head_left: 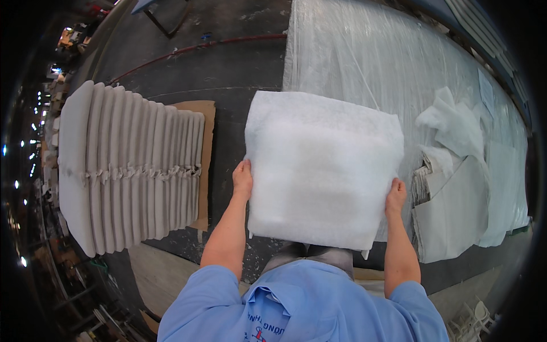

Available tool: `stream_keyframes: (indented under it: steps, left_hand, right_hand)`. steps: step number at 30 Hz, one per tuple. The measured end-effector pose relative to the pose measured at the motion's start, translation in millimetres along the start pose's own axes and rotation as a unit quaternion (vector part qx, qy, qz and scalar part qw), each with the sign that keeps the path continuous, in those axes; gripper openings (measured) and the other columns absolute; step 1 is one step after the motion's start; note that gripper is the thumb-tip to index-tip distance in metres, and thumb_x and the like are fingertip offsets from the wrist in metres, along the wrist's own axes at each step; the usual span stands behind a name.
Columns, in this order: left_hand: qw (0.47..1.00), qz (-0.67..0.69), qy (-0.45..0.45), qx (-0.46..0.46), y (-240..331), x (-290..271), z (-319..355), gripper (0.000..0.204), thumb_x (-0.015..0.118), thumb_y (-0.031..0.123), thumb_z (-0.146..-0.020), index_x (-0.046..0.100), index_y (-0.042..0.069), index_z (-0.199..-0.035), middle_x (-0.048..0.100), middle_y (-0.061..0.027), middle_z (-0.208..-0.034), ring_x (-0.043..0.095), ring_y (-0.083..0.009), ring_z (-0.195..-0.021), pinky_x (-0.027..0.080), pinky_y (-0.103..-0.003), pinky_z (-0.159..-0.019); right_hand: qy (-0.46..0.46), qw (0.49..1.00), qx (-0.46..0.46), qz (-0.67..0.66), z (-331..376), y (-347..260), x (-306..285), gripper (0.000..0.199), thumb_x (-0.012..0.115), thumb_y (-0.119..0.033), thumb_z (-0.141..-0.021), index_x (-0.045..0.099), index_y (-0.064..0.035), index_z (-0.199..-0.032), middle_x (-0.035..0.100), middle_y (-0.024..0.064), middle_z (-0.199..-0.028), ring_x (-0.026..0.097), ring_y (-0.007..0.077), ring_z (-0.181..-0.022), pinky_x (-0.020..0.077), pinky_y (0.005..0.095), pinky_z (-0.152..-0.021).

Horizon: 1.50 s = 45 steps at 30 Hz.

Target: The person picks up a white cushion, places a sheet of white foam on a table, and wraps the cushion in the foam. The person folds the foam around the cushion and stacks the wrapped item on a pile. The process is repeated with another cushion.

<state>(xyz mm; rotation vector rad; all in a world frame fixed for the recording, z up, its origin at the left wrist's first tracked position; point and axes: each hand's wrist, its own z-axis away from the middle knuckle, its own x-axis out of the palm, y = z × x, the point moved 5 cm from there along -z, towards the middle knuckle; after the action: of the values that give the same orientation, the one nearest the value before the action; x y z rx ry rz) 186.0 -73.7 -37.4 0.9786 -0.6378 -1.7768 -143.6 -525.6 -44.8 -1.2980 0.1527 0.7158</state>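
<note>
A roughly square piece of white batting, soft and fuzzy, is held up in front of me by its two side edges. My left hand is closed on its left edge, the thumb side uppermost. At the right edge my right hand grips it in the same way. Small pale points stick out under its two lower corners. Whether the batting wraps a cushion or a board cannot be seen from above.
Left of me rises a tall stack of grey-beige cushions on a brown cardboard sheet. To the right, folded beige fabric and loose white batting scraps lie on a plastic-wrapped surface. A red hose crosses behind.
</note>
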Motion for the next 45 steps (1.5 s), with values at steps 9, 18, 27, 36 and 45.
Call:
stream_keyframes:
  steps: [9,18,27,36,45]
  left_hand:
    - [0.996,0.046,-0.058,-0.044,-18.3,15.1,-17.6,0.040,0.054,0.033,-0.108,0.068,-0.001,-0.124,0.072,-0.0073,-0.115,0.066,-0.0171,-0.103,0.052,-0.031,-0.091]
    - [0.960,0.153,-0.134,-0.192,-25.1,41.4,-13.7,0.032,0.058,0.018,-0.102,0.067,0.000,-0.127,0.074,-0.0112,-0.111,0.072,-0.0202,-0.092,0.059,-0.034,-0.080]
    - [0.906,0.228,-0.196,-0.299,-20.5,56.6,-4.7,0.041,0.058,0.024,-0.103,0.061,-0.007,-0.131,0.071,-0.0173,-0.117,0.072,-0.0268,-0.097,0.062,-0.041,-0.081]
    - [0.962,0.136,-0.155,-0.179,-7.1,36.6,0.1,0.032,0.056,0.020,-0.105,0.064,-0.003,-0.126,0.074,-0.0137,-0.112,0.073,-0.0240,-0.095,0.061,-0.038,-0.083]
    - [0.991,0.069,-0.088,-0.072,-2.5,26.4,-6.6,0.031,0.054,0.025,-0.107,0.068,-0.001,-0.119,0.074,-0.0082,-0.108,0.071,-0.0185,-0.090,0.057,-0.032,-0.080]
  right_hand:
    - [0.035,0.989,-0.053,0.136,-4.1,-6.6,5.5,0.034,0.059,-0.033,-0.103,0.063,-0.0022,-0.091,0.061,0.0111,-0.072,0.054,0.0203,-0.067,0.0464,0.0379,-0.067]
    - [0.031,0.951,-0.108,0.287,1.3,-0.4,12.1,0.033,0.056,-0.041,-0.103,0.063,-0.0099,-0.093,0.066,0.0188,-0.076,0.063,0.0428,-0.070,0.0483,0.0502,-0.064]
    - [0.005,0.954,-0.092,0.287,-2.1,-4.4,12.8,0.032,0.057,-0.040,-0.102,0.063,-0.0100,-0.093,0.065,0.0201,-0.077,0.064,0.0418,-0.073,0.0481,0.0513,-0.066]
    - [-0.115,0.960,0.233,-0.104,5.4,8.2,-26.9,0.038,0.062,-0.040,-0.101,0.069,-0.0035,-0.093,0.065,-0.0019,-0.081,0.052,0.0121,-0.070,0.0417,0.0331,-0.064]
    - [-0.175,0.969,0.046,0.168,11.2,-3.8,-33.9,0.020,0.074,-0.026,-0.090,0.071,-0.0067,-0.090,0.066,0.0067,-0.082,0.061,0.0225,-0.075,0.0466,0.0380,-0.068]
